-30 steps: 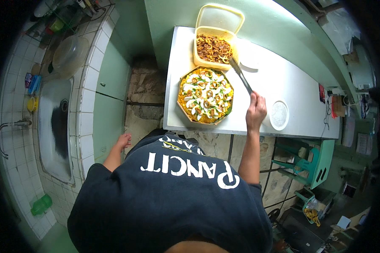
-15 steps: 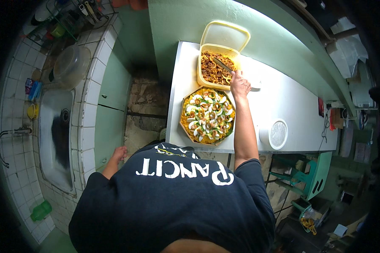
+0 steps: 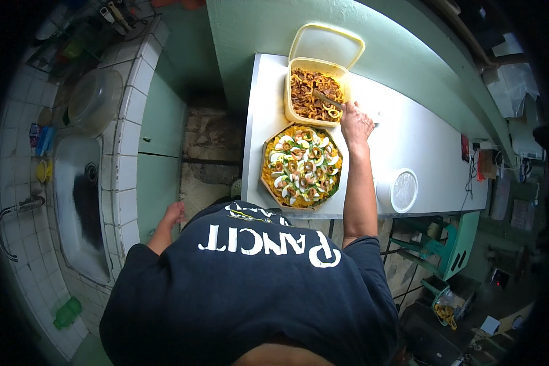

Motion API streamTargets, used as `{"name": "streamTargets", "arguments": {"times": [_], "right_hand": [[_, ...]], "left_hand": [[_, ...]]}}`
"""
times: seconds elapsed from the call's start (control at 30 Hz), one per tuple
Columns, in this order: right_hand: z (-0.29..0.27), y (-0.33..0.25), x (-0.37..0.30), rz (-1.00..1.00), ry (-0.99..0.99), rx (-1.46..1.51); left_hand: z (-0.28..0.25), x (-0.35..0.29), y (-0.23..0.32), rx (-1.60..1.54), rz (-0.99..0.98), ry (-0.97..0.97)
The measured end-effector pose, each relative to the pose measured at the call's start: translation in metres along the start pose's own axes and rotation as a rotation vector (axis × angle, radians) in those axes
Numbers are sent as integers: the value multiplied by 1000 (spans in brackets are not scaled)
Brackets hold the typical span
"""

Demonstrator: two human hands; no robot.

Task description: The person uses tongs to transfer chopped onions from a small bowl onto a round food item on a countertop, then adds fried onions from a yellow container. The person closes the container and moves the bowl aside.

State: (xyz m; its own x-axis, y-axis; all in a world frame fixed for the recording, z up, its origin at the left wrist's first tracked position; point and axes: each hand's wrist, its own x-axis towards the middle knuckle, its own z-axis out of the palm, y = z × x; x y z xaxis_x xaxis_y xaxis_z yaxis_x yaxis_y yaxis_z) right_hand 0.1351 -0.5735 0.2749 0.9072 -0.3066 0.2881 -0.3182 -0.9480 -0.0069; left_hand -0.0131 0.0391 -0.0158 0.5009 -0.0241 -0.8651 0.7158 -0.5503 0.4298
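My right hand (image 3: 357, 125) is closed around the handle of a long metal utensil (image 3: 328, 99); its exact kind is hard to make out. The utensil's far end dips into brown, glossy strips and rings of food (image 3: 311, 85) in a yellow plastic tub (image 3: 288, 108). The tub's lid (image 3: 329, 41) is flipped back behind it. Just in front stands an octagonal tray (image 3: 265, 177) of orange-yellow noodles, topped with egg slices, brownish rings and green bits. Away from the table, my left hand (image 3: 175, 211) hangs at my side, fingers loosely curled, holding nothing I can see.
The white table (image 3: 390, 140) borders a green wall. A round white lidded container (image 3: 402, 190) stands near its front edge, right of my right arm. On the left are a tiled counter (image 3: 127, 146) and a sink (image 3: 64, 201). A green shelf (image 3: 463, 247) stands at the right.
My right hand has shifted slightly right, and the utensil's tip now lies further right in the tub's food. My left hand stays at my side.
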Motion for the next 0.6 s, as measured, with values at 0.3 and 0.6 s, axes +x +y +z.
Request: {"name": "streamTargets", "arguments": {"times": [0.3, 0.6], "right_hand": [[-11, -6, -8, 28, -66, 36], [-8, 17, 31, -162, -239, -92]], "left_hand": [[2, 13, 2, -207, -126, 27], [-5, 1, 12, -103, -100, -1]]}}
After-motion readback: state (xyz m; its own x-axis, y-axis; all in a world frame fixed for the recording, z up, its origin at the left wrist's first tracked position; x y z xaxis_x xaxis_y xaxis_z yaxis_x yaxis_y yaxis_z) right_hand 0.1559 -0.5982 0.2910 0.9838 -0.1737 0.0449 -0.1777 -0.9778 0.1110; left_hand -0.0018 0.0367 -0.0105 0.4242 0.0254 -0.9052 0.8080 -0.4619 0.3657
